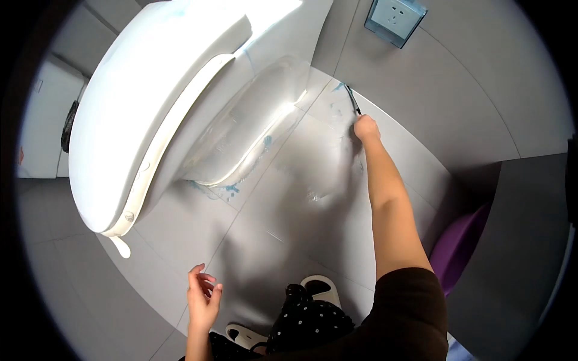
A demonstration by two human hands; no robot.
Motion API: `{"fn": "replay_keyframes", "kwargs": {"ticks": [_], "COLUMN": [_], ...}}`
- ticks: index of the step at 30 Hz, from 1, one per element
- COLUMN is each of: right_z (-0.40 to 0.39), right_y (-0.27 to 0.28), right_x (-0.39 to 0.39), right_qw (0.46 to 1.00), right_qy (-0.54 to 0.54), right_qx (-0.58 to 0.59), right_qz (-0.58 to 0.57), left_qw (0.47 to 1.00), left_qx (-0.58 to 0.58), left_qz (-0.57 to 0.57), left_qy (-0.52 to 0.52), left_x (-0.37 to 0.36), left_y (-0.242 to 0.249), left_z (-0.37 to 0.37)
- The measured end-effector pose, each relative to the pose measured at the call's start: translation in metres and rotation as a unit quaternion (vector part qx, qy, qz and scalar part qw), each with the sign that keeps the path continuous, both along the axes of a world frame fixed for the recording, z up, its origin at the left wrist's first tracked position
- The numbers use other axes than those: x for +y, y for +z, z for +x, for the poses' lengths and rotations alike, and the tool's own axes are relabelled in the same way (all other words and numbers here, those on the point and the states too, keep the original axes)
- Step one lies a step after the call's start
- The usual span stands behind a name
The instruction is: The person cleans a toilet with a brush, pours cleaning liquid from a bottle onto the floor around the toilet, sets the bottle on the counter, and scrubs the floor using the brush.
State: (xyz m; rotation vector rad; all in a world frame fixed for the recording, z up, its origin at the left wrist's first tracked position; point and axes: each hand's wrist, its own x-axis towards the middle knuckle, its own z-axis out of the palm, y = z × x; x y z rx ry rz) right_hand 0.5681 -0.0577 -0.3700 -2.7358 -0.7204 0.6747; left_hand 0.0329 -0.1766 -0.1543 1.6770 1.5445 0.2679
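Note:
At the far wall, my right hand [366,128] is closed around a slim, dark, brush-like tool [353,100]. The tool's far end meets the floor by the wall, beside a blue smear [339,87]; its head is too small to make out. My left hand [204,296] hangs above the floor at the lower left, with its fingers loosely curled apart and nothing in it. The white toilet [135,90] stands to the left, and blue liquid [231,191] is spattered around the front of its base [241,129].
Wet streaks mark the grey tiled floor [301,156]. A covered wall socket [394,18] is at the upper right. A purple basin [457,249] leans beside a dark grey panel [524,240]. My feet are in light slippers [323,289] at the bottom.

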Motion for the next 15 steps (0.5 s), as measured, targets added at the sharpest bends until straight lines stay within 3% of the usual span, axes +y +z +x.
{"fn": "replay_keyframes", "kwargs": {"ticks": [3, 5, 6, 7, 9, 11, 13, 15], "right_z": [0.011, -0.01, -0.019, -0.011, 0.01, 0.014, 0.0, 0.001], "right_y": [-0.019, -0.019, 0.001, 0.005, 0.008, 0.006, 0.004, 0.003], "right_x": [0.022, 0.032, 0.031, 0.03, 0.028, 0.03, 0.04, 0.045], "right_qw": [0.999, 0.992, 0.99, 0.99, 0.999, 0.998, 0.983, 0.976], "right_qy": [0.036, 0.12, 0.136, 0.135, 0.035, 0.045, 0.183, 0.212], "right_qx": [0.027, 0.021, 0.025, 0.028, 0.028, 0.035, 0.018, 0.027], "right_qz": [0.006, -0.011, -0.031, -0.031, 0.012, 0.007, -0.028, -0.033], "left_qw": [1.0, 1.0, 0.999, 0.999, 0.999, 0.999, 0.999, 0.998], "left_qx": [0.016, 0.013, 0.011, 0.014, 0.024, 0.02, 0.011, 0.025], "left_qz": [-0.023, -0.023, -0.028, -0.029, -0.018, -0.017, -0.015, -0.037], "left_qy": [-0.005, -0.015, -0.023, -0.023, -0.031, -0.033, -0.036, -0.046], "left_x": [0.002, 0.009, 0.011, 0.014, 0.023, 0.027, 0.031, 0.03], "left_y": [0.002, 0.003, 0.004, 0.007, 0.011, 0.008, 0.006, 0.01], "left_z": [0.017, 0.028, 0.033, 0.038, 0.047, 0.052, 0.063, 0.076]}}
